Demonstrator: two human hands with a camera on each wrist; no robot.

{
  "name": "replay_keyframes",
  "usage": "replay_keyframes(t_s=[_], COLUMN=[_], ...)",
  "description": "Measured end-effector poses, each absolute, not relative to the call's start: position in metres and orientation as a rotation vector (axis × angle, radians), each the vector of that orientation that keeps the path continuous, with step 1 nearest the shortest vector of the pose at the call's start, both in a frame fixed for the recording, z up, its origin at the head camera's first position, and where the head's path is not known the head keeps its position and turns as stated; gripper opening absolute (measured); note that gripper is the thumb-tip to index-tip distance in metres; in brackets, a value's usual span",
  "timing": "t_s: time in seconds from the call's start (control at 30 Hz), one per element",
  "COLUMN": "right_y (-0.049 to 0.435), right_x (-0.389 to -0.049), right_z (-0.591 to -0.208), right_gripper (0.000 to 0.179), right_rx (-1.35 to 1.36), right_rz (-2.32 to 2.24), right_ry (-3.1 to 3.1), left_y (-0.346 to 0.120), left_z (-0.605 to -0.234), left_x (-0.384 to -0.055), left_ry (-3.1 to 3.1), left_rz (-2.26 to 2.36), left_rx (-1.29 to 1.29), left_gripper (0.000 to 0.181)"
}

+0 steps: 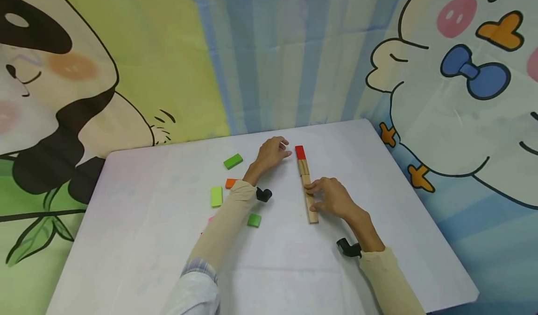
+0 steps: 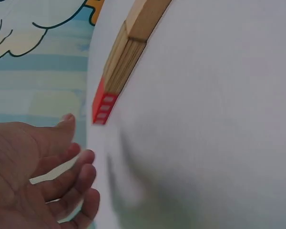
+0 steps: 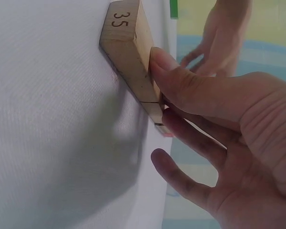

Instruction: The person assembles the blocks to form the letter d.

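A straight row of wooden blocks lies on the white table, running away from the person. At its far end is a red block [image 1: 300, 152], then a short plain block [image 1: 303, 166], then a longer plain wooden block [image 1: 312, 216] at the near end, marked 35 in the right wrist view. My right hand [image 1: 332, 197] touches this plain part with thumb and fingertips, its fingers loosely bent and spread. Just left of the red block, my left hand [image 1: 271, 152] hovers with relaxed fingers, holding nothing; the left wrist view shows a gap between them.
Loose blocks lie left of the row: a green block [image 1: 233, 161], an orange block [image 1: 231, 183], a lime block [image 1: 216, 196] and another green block [image 1: 254, 220]. The left sleeve [image 1: 224, 226] partly hides pink pieces. A cartoon-printed cloth [image 1: 269, 53] hangs behind the table [image 1: 138, 212].
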State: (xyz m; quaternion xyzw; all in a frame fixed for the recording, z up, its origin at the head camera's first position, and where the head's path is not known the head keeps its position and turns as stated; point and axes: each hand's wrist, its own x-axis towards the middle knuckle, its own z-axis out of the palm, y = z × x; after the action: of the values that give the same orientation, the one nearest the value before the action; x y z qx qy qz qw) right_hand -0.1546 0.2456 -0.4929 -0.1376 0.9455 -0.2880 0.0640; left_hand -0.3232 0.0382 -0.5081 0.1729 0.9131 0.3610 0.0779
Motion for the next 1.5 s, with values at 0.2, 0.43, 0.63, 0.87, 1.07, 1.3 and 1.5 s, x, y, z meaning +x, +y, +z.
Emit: replay_keyframes(t_s=[0.2, 0.43, 0.63, 0.87, 1.07, 1.3, 1.5], right_y=[0.26, 0.268, 0.267, 0.259, 0.256, 0.252, 0.249], right_x=[-0.151, -0.154, -0.154, -0.154, -0.153, -0.152, -0.151], right_z=[-0.493, -0.494, -0.497, -0.497, -0.498, -0.499, -0.499], right_gripper=[0.052, 0.052, 0.052, 0.051, 0.053, 0.053, 0.053], right_rx=[-0.39, -0.389, -0.383, -0.43, -0.415, -0.426, -0.448], right_rz=[-0.9, -0.924, -0.928, -0.945, -0.937, -0.948, -0.956], right_ry=[2.881, 2.871, 2.876, 2.868, 2.873, 2.87, 2.873], left_y=[-0.003, -0.063, -0.099, -0.125, -0.132, -0.14, -0.144], left_z=[-0.482, -0.479, -0.488, -0.498, -0.499, -0.499, -0.501], left_x=[-0.306, -0.299, -0.297, -0.288, -0.284, -0.285, -0.292], left_ry=[2.837, 2.947, 2.912, 2.83, 2.838, 2.899, 2.836], left_rz=[0.845, 0.778, 0.755, 0.906, 0.995, 0.971, 0.913], left_rx=[0.518, 0.489, 0.45, 0.358, 0.284, 0.298, 0.439], left_gripper=[0.037, 0.042, 0.059, 0.059, 0.056, 0.05, 0.066])
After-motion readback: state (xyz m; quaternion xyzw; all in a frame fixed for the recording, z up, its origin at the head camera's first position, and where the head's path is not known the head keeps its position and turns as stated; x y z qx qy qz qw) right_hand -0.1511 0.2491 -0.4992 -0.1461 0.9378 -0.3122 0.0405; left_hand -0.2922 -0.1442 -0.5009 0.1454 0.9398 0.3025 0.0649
